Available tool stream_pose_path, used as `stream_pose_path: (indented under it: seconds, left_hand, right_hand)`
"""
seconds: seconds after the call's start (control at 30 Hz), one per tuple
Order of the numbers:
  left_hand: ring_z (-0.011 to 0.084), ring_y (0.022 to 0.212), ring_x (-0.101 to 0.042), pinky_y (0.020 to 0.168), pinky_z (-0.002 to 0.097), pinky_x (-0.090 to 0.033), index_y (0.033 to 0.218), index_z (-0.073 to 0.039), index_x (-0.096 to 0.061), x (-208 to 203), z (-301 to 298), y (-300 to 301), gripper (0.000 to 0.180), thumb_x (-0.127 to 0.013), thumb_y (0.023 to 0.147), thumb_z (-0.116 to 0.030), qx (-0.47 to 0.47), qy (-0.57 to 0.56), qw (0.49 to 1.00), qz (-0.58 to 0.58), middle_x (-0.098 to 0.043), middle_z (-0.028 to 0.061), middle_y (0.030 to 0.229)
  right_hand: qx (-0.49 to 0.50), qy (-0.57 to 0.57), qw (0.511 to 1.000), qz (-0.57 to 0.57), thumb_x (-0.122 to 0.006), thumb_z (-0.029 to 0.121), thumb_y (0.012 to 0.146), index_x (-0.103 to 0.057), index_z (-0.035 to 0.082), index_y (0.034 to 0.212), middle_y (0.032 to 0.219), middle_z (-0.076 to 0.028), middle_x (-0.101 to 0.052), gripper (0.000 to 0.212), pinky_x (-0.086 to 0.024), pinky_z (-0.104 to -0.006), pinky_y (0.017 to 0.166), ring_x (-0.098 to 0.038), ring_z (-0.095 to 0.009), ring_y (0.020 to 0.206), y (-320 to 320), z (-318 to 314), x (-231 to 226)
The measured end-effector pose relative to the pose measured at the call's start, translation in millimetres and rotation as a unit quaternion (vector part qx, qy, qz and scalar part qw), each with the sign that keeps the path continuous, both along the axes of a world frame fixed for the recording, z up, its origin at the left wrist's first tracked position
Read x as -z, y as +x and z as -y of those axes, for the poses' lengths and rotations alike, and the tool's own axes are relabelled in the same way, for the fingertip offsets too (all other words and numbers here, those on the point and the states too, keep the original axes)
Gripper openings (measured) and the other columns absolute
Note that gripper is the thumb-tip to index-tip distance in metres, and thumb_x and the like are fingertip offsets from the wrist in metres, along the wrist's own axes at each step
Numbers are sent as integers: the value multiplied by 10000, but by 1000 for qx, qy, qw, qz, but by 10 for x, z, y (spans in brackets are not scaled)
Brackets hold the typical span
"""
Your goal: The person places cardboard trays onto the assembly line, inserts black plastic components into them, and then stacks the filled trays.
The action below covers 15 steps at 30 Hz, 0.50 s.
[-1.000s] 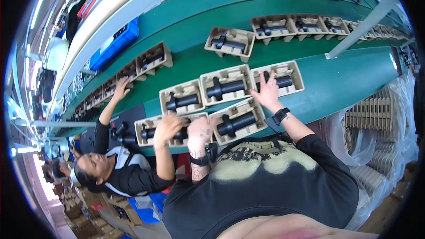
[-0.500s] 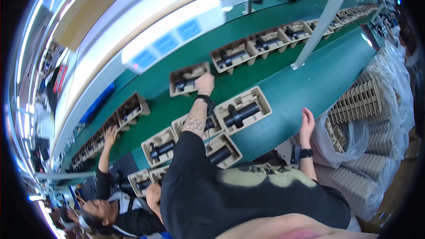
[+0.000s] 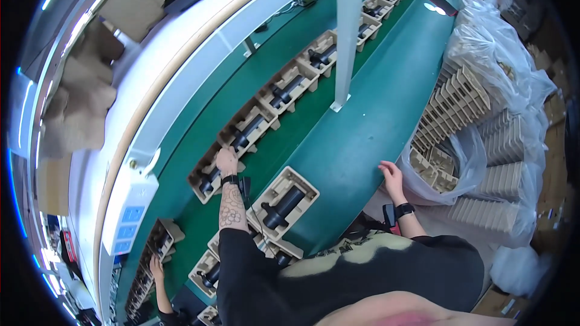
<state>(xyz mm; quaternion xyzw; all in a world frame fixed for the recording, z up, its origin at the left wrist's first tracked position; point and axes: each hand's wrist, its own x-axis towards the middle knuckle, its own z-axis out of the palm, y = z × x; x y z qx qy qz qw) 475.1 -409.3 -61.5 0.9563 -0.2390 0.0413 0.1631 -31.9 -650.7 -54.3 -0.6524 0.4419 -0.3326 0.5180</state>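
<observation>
**Line stock, L to R: trays on green belt, hands at work**

Far L, lower edge: a co-worker's hand [image 3: 156, 264] is reaching onto a pulp tray [image 3: 162, 238] at the belt's near end; grip too small to tell.

L-centre: person's left hand [image 3: 226, 160] is stretching out w/ forearm extended, black wristband on. It is resting on the far tray [image 3: 212, 174], a tan moulded pulp tray carrying a black cylindrical part [image 3: 208, 176]. Fingers are lying together, curled over the tray's top edge; cannot tell if they are actually clamping it. Tray is sitting on the green conveyor belt [image 3: 290, 42], in the far row, just below the white rail [image 3: 199, 66].

Centre: near tray [image 3: 284, 203], same type, w/ black part in its well, is lying at an angle on the green counter [image 3: 368, 121], just R of the left forearm, not touched. More trays are running up the belt in a row toward top R. White post [image 3: 348, 30] is standing on the counter past them.

R-centre: right hand [image 3: 391, 176] is resting on the counter's near edge, fingers loosely apart, holding nothing; black watch on wrist.

R: clear plastic bag [image 3: 465, 163] w/ stacked empty pulp trays [image 3: 453, 105] is sitting just beside the right hand. More bagged stacks are piling behind it.
</observation>
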Motion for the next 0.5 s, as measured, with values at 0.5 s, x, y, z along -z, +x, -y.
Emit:
stream_pose_path:
  seconds: [0.5]
  left_hand:
    - [391,773,-642,718,473,-518,760,23,-654,-151,142,-108,402,-538,851,-350,-33,10,999,-3,-644,245,765]
  right_hand:
    - [3,31,999,-31,-508,68,888,-604,-33,1073,923,-83,-668,232,-459,-248,829,-611,-128,889,-129,88,-12]
